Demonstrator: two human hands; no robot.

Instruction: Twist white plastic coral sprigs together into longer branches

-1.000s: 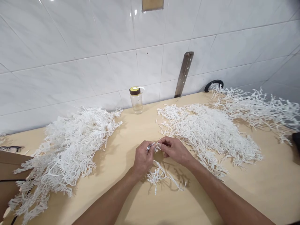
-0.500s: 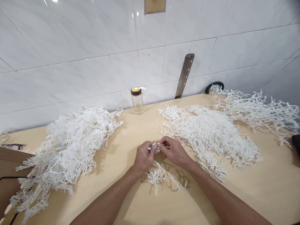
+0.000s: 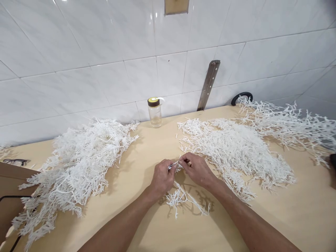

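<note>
Near the middle of the table, my left hand [image 3: 163, 175] is closed around a white branching plastic sprig [image 3: 181, 198], whose forked twigs hang out below the fingers toward me. My right hand [image 3: 196, 168] meets it from the right, thumb and forefinger pinched on a thin white tip of the same sprig. The fingertips of both hands are close together, and the piece between them is partly hidden. Just right of my right hand lies a heap of short white twig pieces [image 3: 236, 150].
A big pile of white branching sprigs [image 3: 81, 164] covers the left side. More long bare sprigs [image 3: 288, 122] lie at the far right by a black ring-shaped handle [image 3: 242, 98]. A clear jar [image 3: 155, 115] stands at the back, near a metal bracket [image 3: 208, 85]. Glasses [image 3: 15, 162] and a cardboard box [image 3: 15, 189] are left.
Both hands stay nearly in place, still gripping the sprig, with small finger movements at its tip. The view has shifted slightly.
</note>
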